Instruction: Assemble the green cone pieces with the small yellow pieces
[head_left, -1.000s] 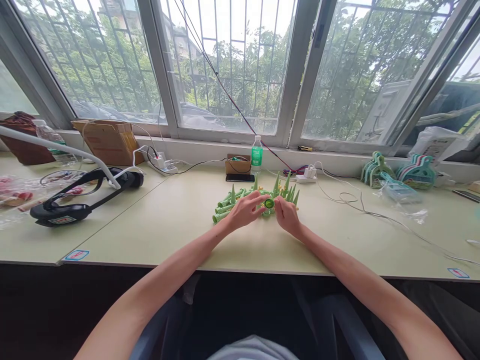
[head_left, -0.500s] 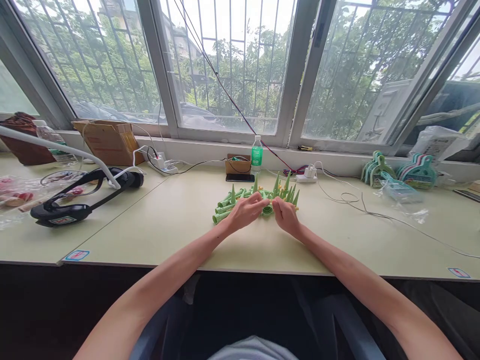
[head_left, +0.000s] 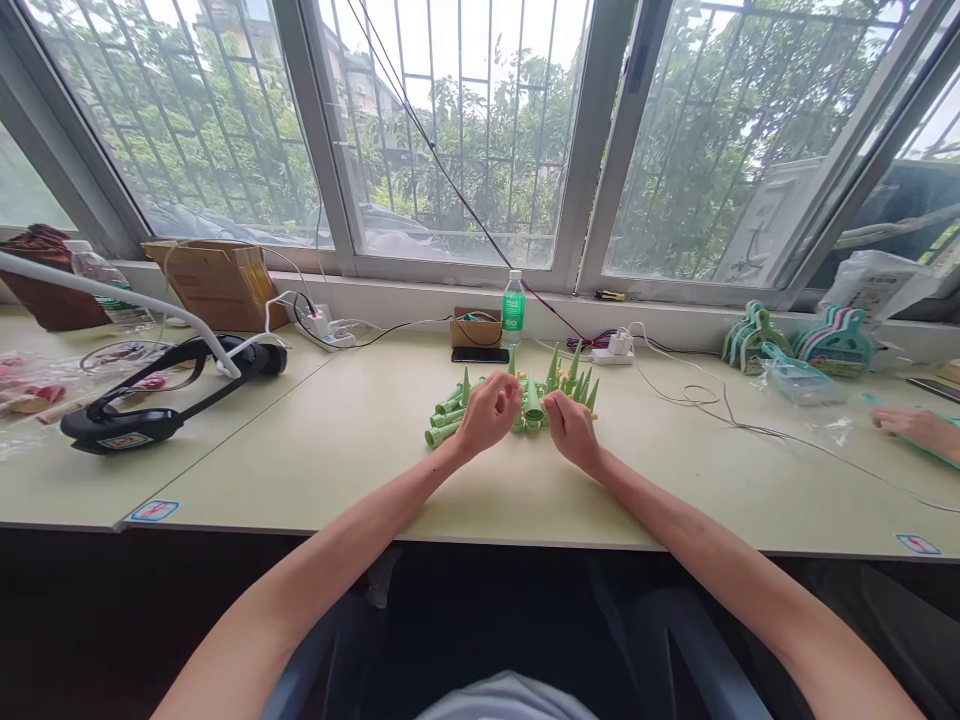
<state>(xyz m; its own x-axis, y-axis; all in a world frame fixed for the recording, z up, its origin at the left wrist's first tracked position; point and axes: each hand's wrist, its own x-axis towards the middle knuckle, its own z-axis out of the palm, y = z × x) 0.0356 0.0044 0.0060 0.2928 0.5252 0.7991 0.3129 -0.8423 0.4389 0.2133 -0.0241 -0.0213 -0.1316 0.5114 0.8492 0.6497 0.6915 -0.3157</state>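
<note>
My left hand (head_left: 490, 412) is curled above a pile of green plastic parts, its fingers bent in and a small gap showing inside the curl. What it holds, if anything, is hidden. Closed as well, my right hand (head_left: 572, 426) rests at the pile's right side with fingertips pinched toward the left; anything between them is too small to name. A green tapered tube (head_left: 533, 398) shows between the hands, its round end toward me. More green tubes (head_left: 442, 433) lie to the left, and green pointed cones (head_left: 583, 386) with yellow bits stand at the right.
A phone (head_left: 480, 355), a small cardboard box (head_left: 476, 330) and a green-labelled bottle (head_left: 514, 308) are behind the pile. A black headset (head_left: 142, 415) lies left. White cables (head_left: 727, 418) cross the right side, near another person's hand (head_left: 911, 427) and packaged toys (head_left: 832, 345).
My left hand has pulled back left from my right fingertips and curled more, uncovering the tapered tube. My right hand stays nearly still. Another person's hand has appeared at the right edge.
</note>
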